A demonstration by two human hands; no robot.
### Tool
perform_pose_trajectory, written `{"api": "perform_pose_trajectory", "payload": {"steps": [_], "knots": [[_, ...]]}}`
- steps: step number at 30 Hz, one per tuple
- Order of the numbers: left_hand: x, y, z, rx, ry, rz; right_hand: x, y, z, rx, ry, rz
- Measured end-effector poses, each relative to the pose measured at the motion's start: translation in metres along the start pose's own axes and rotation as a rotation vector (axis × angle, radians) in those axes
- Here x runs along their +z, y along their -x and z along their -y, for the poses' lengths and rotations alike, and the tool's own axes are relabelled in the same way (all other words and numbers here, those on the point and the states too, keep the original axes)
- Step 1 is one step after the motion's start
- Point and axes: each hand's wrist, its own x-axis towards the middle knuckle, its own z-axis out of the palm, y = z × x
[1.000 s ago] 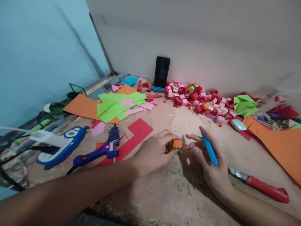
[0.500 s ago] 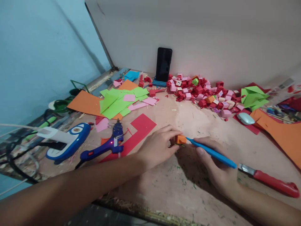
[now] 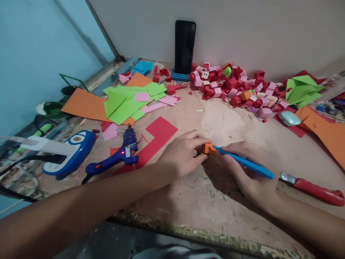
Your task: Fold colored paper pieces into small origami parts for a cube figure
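My left hand [image 3: 180,153] rests on the table with thumb and fingers closed on a small orange cube [image 3: 208,148], gripped from its left side. In my right hand [image 3: 254,185] is a slim blue pen-like tool [image 3: 249,165], whose exact kind I cannot make out. Its tip meets the right side of the cube, or lies just beside it. Right of that hand lies a red-handled knife [image 3: 314,190] with a short metal blade. Left of my left hand are an L-shaped red sheet [image 3: 163,131] and a blue glue gun [image 3: 114,160] with a lit red light.
Behind my hands spreads a pile of small red and pink cubes [image 3: 231,84]. A phone [image 3: 185,46] stands upright in a blue holder [image 3: 180,75]. Green sheets [image 3: 122,102], an orange sheet [image 3: 83,104] and a blue-and-white power strip [image 3: 72,151] occupy the left; a computer mouse [image 3: 289,118] lies right.
The view has tipped downward, so the table's things sit higher in the picture. Both hands keep their hold on the orange cube and the blue tool, with little visible movement.
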Motion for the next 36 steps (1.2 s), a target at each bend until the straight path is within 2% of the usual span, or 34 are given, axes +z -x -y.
{"api": "perform_pose_trajectory", "payload": {"steps": [7,13,36], "knots": [[0.0013,0.0011,0.0012,0.020,0.006,0.012,0.0014,-0.0008,-0.0022,0.003,-0.005,0.056],[0.0014,0.0006,0.0020,0.036,-0.009,0.015,0.0022,-0.0025,-0.0052,-0.069,0.005,0.068],[0.0024,0.0029,0.0034,0.030,-0.003,0.016,0.0040,-0.0011,-0.0061,0.024,-0.001,0.064]]}}
